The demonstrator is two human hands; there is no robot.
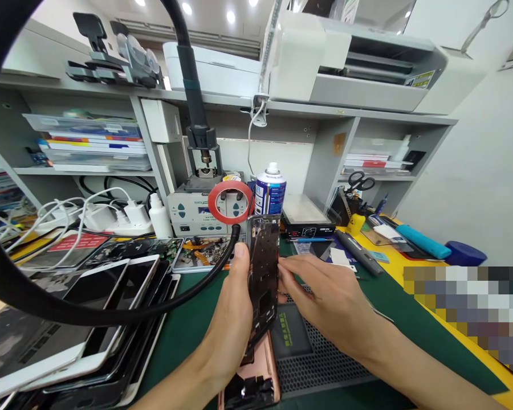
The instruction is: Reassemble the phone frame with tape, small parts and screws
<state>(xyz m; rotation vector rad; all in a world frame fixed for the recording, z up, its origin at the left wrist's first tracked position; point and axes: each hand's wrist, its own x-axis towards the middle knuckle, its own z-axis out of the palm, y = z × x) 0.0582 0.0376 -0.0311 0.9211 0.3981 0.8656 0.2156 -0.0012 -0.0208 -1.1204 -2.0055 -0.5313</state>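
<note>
My left hand (233, 304) is wrapped round the left edge of a phone frame (264, 273), a dark, bare housing held upright above the mat. At its right edge, my right hand (325, 296) touches the frame with thumb and fingers pressed together; whether something small is pinched there is hidden. Below them a pinkish phone shell (265, 364) with dark parts in it lies on the work surface. Next to the shell is a black honeycomb work pad (320, 361) with green lettering.
Stacked phones and tablets (111, 307) fill the left side. A black ring lamp arm (188, 293) curves across the view. Behind stand a spray can (270, 191), a roll of red tape (229, 202), a parts tray (200, 253) and a heating plate (308, 216). A grey cutter-like tool (359, 253) lies right.
</note>
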